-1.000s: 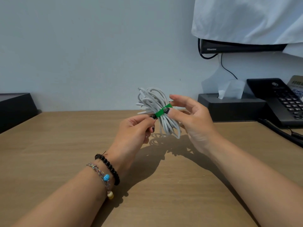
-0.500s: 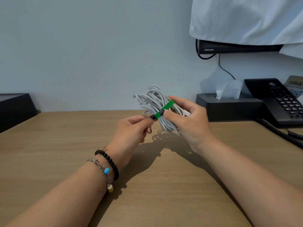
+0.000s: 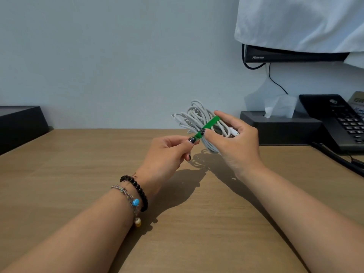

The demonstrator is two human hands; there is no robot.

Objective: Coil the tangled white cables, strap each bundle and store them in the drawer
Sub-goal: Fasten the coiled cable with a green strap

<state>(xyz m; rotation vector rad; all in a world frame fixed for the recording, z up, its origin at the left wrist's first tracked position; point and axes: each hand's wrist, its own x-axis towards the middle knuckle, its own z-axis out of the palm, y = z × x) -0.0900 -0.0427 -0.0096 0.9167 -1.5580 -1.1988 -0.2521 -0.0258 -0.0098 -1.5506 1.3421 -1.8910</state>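
- Up above the desk [image 3: 59, 174], both hands are raised and meet at one coiled bundle of white cable [image 3: 199, 119], which touches nothing but the hands.
- The right hand [image 3: 234, 142] grasps the bundle: its thumb presses across the near side of the coil, on top of the green strap [image 3: 208, 125], while its fingers curl round the far side, the forefinger reaching over the top end of the strap.
- A white plug end [image 3: 233, 133] of the cable sticks out between the right thumb and the curled fingers.
- The left hand [image 3: 167, 152] pinches the lower, free end of the green strap between thumb and forefinger, just left of and slightly below the coil; its other fingers are curled in under the palm.
- The strap runs on a slant across the middle of the bundle, from the left fingertips up to the right forefinger.
- Loops of cable fan out above and to the left of the strap, and more hang below the right thumb.
- The bundle's shadow lies on the desk just beneath the hands.
- Two bracelets, a black beaded bracelet [image 3: 137, 191] and a thin cord bracelet [image 3: 128, 196] with a blue bead, sit on the left wrist.
- Further right at the back of the desk stand a dark tissue box [image 3: 279, 127] and, beside it, a black telephone [image 3: 334, 119].
- At the far left edge stands a black box [image 3: 19, 123].
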